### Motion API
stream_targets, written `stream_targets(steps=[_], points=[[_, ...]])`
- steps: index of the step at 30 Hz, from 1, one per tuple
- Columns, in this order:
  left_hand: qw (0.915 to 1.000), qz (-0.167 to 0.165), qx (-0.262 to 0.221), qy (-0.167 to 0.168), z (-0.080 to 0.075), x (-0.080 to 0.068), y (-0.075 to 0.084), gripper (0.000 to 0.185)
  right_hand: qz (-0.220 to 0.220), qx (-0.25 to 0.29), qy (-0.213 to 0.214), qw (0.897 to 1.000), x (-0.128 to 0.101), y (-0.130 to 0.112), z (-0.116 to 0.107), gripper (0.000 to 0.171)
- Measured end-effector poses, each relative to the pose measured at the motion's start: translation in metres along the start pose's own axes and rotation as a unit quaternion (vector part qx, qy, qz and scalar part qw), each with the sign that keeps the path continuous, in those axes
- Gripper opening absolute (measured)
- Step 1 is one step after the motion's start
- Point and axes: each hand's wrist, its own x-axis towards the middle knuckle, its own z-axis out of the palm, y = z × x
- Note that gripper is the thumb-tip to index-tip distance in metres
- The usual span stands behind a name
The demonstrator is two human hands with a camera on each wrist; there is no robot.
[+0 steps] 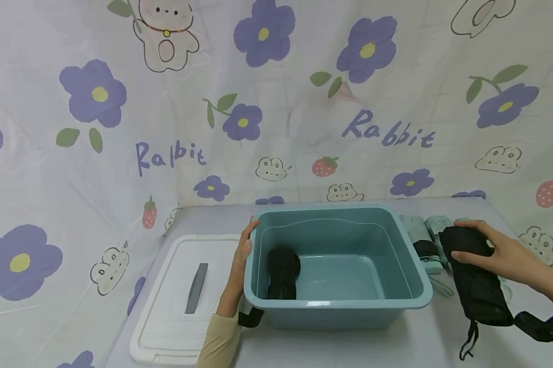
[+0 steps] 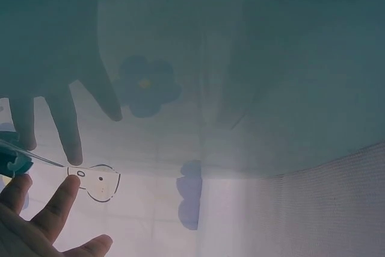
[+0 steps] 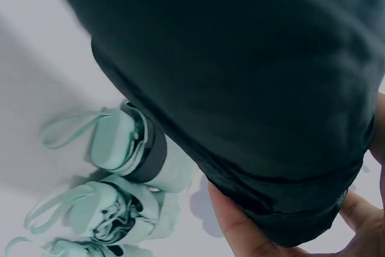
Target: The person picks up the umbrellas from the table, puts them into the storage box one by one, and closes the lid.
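Observation:
In the head view, a blue-green plastic bin stands at the middle of the table. My left hand rests against its left side near the rim; the left wrist view shows spread fingers beside the glossy bin wall. To the right of the bin, my right hand grips a black drawstring pouch near its upper end, with the cord hanging at the lower end. The pouch fills much of the right wrist view. Another black bundle lies inside the bin at the left.
Several folded mint-green umbrellas with wrist loops lie on the table right of the bin, partly behind the held pouch. A white lid with a grey handle lies left of the bin. A patterned cloth hangs behind.

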Motion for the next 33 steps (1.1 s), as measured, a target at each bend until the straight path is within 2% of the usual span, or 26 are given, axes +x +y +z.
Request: stream_targets(steps=[1, 2, 4, 5, 6, 8, 10, 11, 12, 15, 19, 26, 33], points=[[0.9999, -0.014, 0.005, 0.006, 0.006, 0.007, 0.027, 0.056, 0.001, -0.002, 0.000, 1.000, 0.001, -0.002, -0.001, 0.075], [1.0000, -0.003, 0.006, 0.005, 0.010, 0.013, 0.044, 0.053, 0.002, -0.003, 0.001, 1.000, 0.001, -0.003, -0.002, 0.075], [0.9995, 0.031, -0.007, 0.001, 0.017, 0.024, 0.072, 0.050, 0.006, -0.002, 0.000, 1.000, 0.002, -0.007, -0.004, 0.075], [0.9995, 0.028, -0.013, 0.005, 0.021, 0.028, 0.086, 0.050, 0.006, 0.002, -0.001, 1.000, 0.003, -0.009, -0.005, 0.075], [0.9994, 0.028, -0.020, 0.006, 0.021, 0.027, 0.085, 0.052, 0.009, 0.005, -0.003, 1.000, 0.004, -0.011, -0.006, 0.076], [0.9995, 0.016, -0.025, 0.006, 0.025, 0.030, 0.105, 0.052, 0.010, 0.019, -0.005, 1.000, 0.005, -0.014, -0.007, 0.076], [0.9979, -0.056, -0.023, 0.022, 0.035, 0.035, 0.145, 0.055, 0.011, 0.029, -0.005, 0.999, 0.006, -0.018, -0.009, 0.076], [0.9934, -0.109, -0.017, 0.031, 0.041, 0.036, 0.169, 0.055, 0.011, 0.035, -0.005, 0.999, 0.007, -0.019, -0.009, 0.076], [0.9898, -0.137, -0.013, 0.035, 0.045, 0.039, 0.188, 0.054, 0.009, 0.040, -0.005, 0.999, 0.007, -0.021, -0.009, 0.076], [0.9837, -0.176, 0.001, 0.035, 0.054, 0.049, 0.225, 0.047, 0.001, 0.054, -0.007, 0.999, 0.008, -0.024, -0.011, 0.075], [0.9814, -0.190, 0.008, 0.029, 0.057, 0.053, 0.242, 0.047, -0.005, 0.071, -0.020, 0.997, 0.009, -0.027, -0.012, 0.074], [0.9835, -0.177, -0.013, 0.037, 0.060, 0.047, 0.238, 0.048, -0.006, 0.113, -0.039, 0.993, 0.015, -0.039, -0.015, 0.074], [0.9812, -0.190, -0.010, 0.032, 0.059, 0.048, 0.240, 0.047, -0.020, 0.139, -0.050, 0.989, 0.024, -0.054, -0.016, 0.072]])
